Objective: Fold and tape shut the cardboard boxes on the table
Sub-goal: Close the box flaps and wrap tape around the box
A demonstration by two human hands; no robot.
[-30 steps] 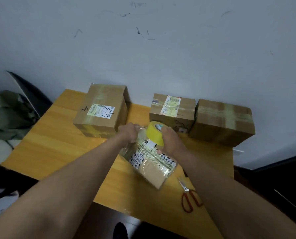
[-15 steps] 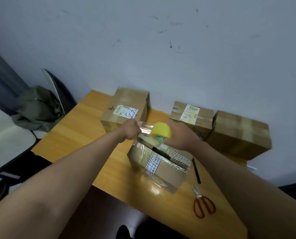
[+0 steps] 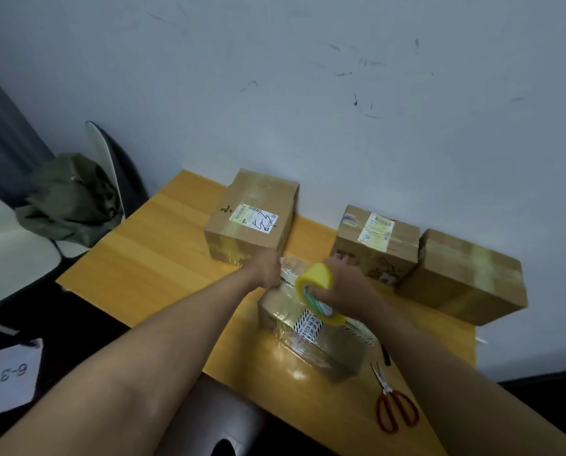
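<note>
The box (image 3: pixel 311 337) being taped lay near the desk's (image 3: pixel 150 264) front edge, shiny with tape and striped labels. The right hand (image 3: pixel 344 287) gripped the yellow tape roll (image 3: pixel 318 291) above it, while the left hand (image 3: pixel 268 268) pinched the drawn-out clear strip (image 3: pixel 290 273). Three closed boxes (image 3: pixel 252 218) stood along the back edge, and red scissors (image 3: pixel 395 406) lay toward the front right corner.

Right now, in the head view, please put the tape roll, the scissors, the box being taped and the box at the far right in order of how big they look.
1. Box at the far right and box being taped: similar in size, hands cover part of the second, so unranked.
2. Scissors.
3. Tape roll, held by the right hand.
</note>
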